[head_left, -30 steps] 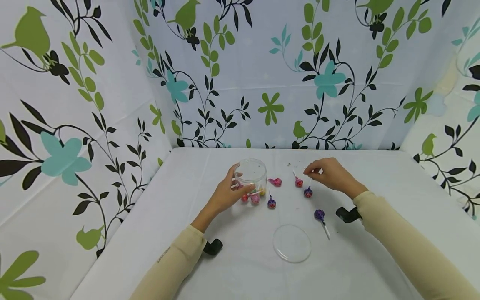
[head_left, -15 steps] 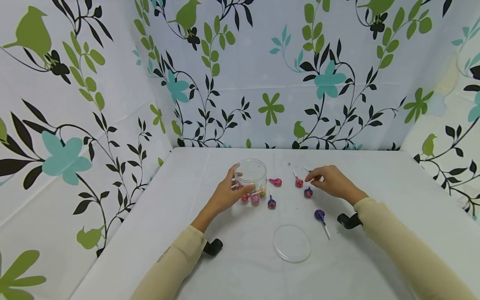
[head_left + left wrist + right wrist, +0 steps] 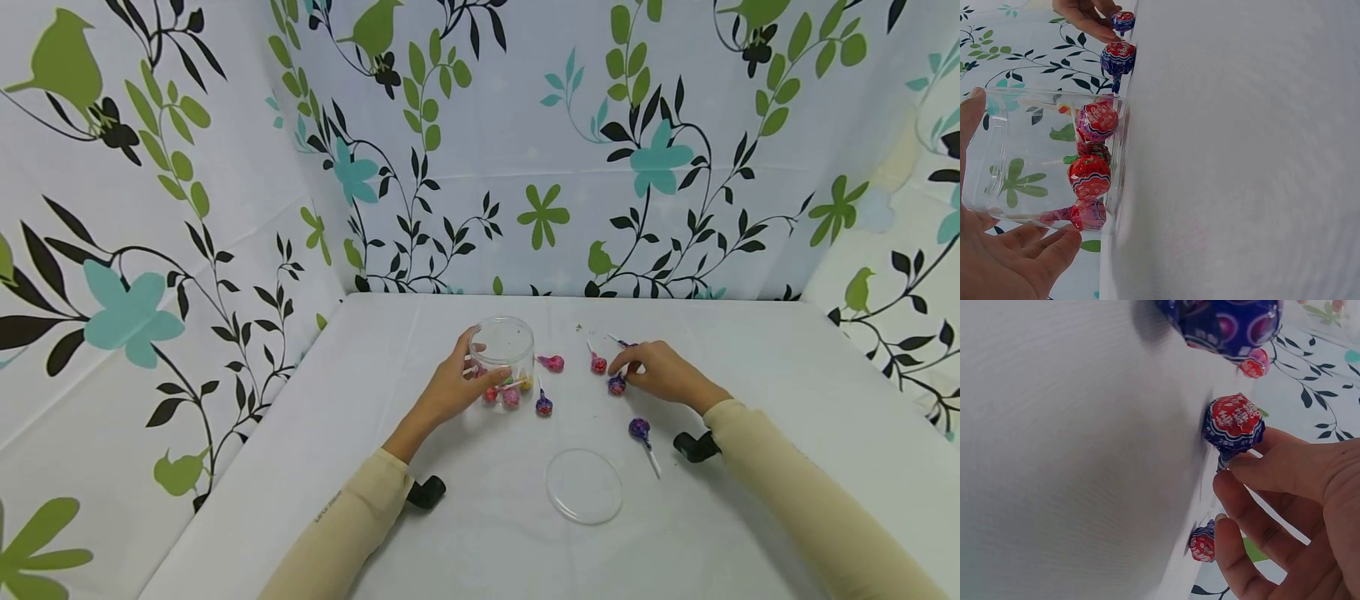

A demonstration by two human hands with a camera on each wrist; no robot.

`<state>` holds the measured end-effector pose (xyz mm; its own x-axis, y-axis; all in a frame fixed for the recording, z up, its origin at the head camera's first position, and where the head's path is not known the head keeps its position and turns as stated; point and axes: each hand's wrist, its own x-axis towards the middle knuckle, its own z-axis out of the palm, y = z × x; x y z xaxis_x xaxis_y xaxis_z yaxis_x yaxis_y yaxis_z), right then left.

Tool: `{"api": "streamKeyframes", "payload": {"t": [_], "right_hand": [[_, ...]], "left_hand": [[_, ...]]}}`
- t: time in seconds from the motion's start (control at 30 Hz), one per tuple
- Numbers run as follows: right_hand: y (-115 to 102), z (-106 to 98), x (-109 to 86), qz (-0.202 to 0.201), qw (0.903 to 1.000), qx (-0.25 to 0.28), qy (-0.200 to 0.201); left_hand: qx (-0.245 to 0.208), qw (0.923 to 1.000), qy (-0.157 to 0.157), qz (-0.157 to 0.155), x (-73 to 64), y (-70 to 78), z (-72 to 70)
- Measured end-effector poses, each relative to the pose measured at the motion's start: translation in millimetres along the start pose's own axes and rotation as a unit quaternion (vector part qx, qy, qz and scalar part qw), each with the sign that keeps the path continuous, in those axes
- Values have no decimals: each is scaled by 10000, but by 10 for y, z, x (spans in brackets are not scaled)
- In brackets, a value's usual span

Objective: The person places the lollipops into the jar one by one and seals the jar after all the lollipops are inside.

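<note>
My left hand [image 3: 453, 385] holds a clear plastic jar [image 3: 501, 343] standing on the table, thumb and fingers on opposite sides of its wall. Inside lie several wrapped lollipops [image 3: 1090, 177], red, pink and yellow, at the bottom. To the right, my right hand [image 3: 666, 372] pinches a red-and-blue lollipop [image 3: 1234, 422] by its stick just below the head, which rests on or close to the table. Beyond those fingers lies another lollipop [image 3: 1202, 542], partly hidden by the hand. The far end of the pinched stick is hidden by the fingers.
Loose lollipops lie between the hands: a pink one [image 3: 552, 363], a blue-and-red one [image 3: 543, 405] and a red one [image 3: 597, 364]. A purple lollipop [image 3: 639, 430] is nearer me. The round clear lid [image 3: 583, 487] lies at the front. Patterned cloth [image 3: 465, 167] hangs behind the table.
My right hand has moved down toward me, leaving a lollipop lying behind it, and now pinches the red-and-blue one. My left hand and the jar have stayed in place.
</note>
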<state>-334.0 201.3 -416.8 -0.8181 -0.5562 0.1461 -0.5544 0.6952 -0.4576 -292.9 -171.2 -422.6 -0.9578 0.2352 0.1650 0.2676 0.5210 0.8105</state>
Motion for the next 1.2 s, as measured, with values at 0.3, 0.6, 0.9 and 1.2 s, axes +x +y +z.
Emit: {"api": "streamKeyframes", "payload": {"t": [0.3, 0.6, 0.9, 1.2], "right_hand": [[6, 15, -19, 222, 9997, 39, -100], [19, 36, -48, 371, 9993, -26, -90], [41, 51, -59, 490, 9987, 20, -134], [38, 35, -78, 414, 9991, 74, -44]], "left_hand": [[-25, 10000, -7, 0, -5, 4, -5], [34, 10000, -2, -9, 1, 5, -9], [-41, 10000, -28, 30, -3, 7, -10], [-58, 10000, -36, 34, -9, 3, -9]]}}
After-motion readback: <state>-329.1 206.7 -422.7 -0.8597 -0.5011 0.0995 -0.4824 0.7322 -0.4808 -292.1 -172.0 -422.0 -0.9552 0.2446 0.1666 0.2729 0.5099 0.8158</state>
